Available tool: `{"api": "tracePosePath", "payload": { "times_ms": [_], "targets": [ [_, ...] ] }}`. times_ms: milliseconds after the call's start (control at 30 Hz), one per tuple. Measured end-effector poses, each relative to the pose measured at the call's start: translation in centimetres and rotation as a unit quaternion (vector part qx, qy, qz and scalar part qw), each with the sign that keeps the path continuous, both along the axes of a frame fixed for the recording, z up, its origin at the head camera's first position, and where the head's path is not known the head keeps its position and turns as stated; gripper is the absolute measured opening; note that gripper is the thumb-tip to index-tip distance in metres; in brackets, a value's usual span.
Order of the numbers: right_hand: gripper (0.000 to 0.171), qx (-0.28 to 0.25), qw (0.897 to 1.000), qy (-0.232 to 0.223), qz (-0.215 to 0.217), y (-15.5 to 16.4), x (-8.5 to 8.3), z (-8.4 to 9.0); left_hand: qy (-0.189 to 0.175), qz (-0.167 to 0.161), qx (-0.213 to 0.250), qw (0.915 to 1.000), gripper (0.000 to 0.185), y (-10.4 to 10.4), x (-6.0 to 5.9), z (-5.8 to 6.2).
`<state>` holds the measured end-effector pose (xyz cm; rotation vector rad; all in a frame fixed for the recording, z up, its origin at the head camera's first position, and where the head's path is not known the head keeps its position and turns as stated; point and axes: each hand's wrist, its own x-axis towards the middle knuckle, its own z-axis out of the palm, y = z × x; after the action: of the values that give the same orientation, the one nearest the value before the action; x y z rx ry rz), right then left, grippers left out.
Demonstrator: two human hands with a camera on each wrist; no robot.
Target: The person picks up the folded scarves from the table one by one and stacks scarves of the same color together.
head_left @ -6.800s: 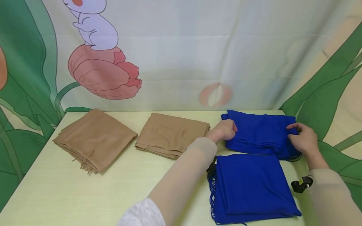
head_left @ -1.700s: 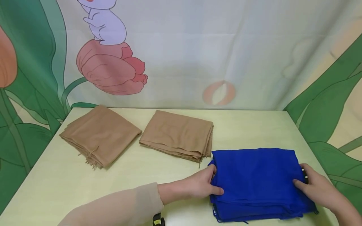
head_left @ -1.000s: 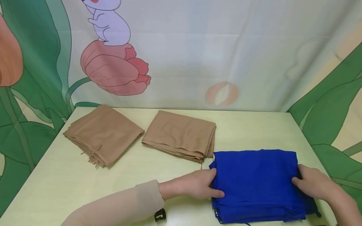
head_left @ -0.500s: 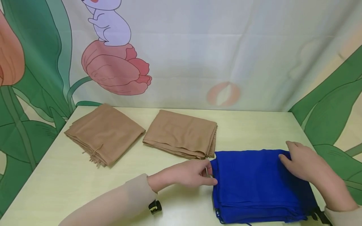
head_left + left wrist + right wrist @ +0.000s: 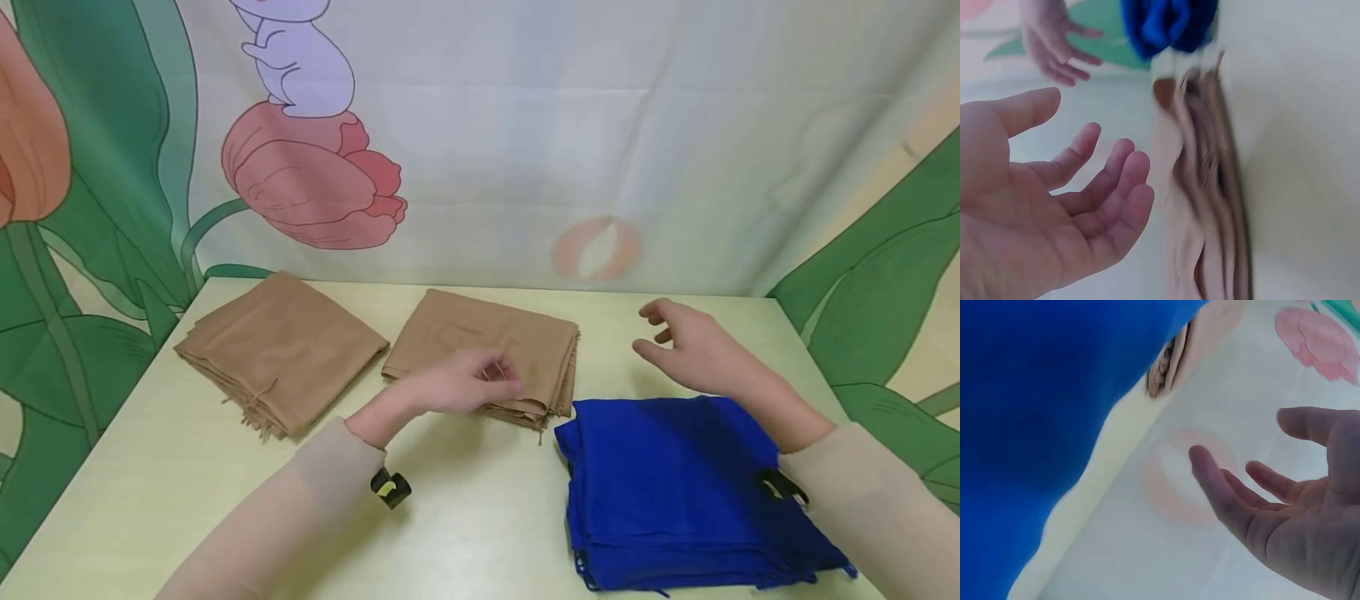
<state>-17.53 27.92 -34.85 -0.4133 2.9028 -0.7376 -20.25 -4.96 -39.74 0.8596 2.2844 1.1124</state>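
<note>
In the head view my left hand [image 5: 457,383] hovers over the front edge of the middle brown folded scarf [image 5: 480,333], fingers loosely bent and holding nothing. The left wrist view shows the same hand [image 5: 1079,206] beside the scarf's layered edge [image 5: 1204,187]. My right hand [image 5: 693,346] is in the air behind the stacked blue fringed scarves [image 5: 660,492], its fingers relaxed and apart. In the right wrist view nothing lies between the fingers of that hand [image 5: 1285,506], and the blue cloth [image 5: 1035,412] fills the left side. My right forearm covers part of the blue stack.
Another folded brown scarf [image 5: 285,350] with fringe lies at the table's back left, almost touching the middle one. The pale table [image 5: 465,533] ends at a printed curtain [image 5: 480,167] hanging behind it. Each sleeve carries a small black wrist camera [image 5: 390,487].
Earlier one blue folded scarf was brought forward onto the other. Both hands have since let go of the stack; the left moved left to the middle brown scarf, the right moved back and left.
</note>
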Motion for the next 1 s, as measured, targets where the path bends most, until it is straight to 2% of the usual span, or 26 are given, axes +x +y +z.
{"api": "tracePosePath", "payload": {
  "times_ms": [100, 200, 267, 400, 500, 600, 733, 900, 1000],
  "targets": [
    [0.051, -0.01, 1.0, -0.024, -0.001, -2.0, -1.5, -0.3, -0.015, 0.035, 0.024, 0.999, 0.025, -1.1, -1.3, 0.2],
    [0.049, 0.009, 0.999, -0.039, 0.014, -3.8, -2.9, -0.9, -0.021, 0.079, 0.038, 0.9959, 0.029, -1.9, -2.5, 0.3],
    [0.048, 0.033, 0.998, -0.044, 0.034, -5.0, -3.7, -1.2, -0.012, 0.103, 0.04, 0.9938, 0.029, -2.4, -3.3, 0.2],
    [0.05, 0.065, 0.992, -0.088, 0.059, -7.3, -5.2, -1.8, 0.036, 0.147, -0.01, 0.9885, 0.033, -3.6, -5.0, -0.3],
    [0.053, 0.08, 0.989, -0.114, 0.053, -8.8, -6.3, -2.1, 0.059, 0.168, -0.065, 0.9819, 0.042, -4.4, -6.0, -0.6],
    [0.057, 0.099, 0.987, -0.121, 0.037, -10.1, -7.1, -2.3, 0.077, 0.166, -0.107, 0.9773, 0.048, -4.7, -6.8, -0.8],
    [0.065, 0.121, 0.984, -0.127, 0.025, -11.4, -7.6, -2.7, 0.109, 0.144, -0.158, 0.9707, 0.052, -4.7, -7.4, -0.9],
    [0.084, 0.173, 0.975, -0.134, 0.044, -12.7, -7.7, -3.2, 0.129, 0.119, -0.194, 0.9652, 0.055, -4.4, -8.0, -1.3],
    [0.087, 0.204, 0.968, -0.135, 0.057, -13.2, -7.7, -3.5, 0.139, 0.101, -0.219, 0.9604, 0.058, -4.4, -8.2, -1.8]
  ]
}}
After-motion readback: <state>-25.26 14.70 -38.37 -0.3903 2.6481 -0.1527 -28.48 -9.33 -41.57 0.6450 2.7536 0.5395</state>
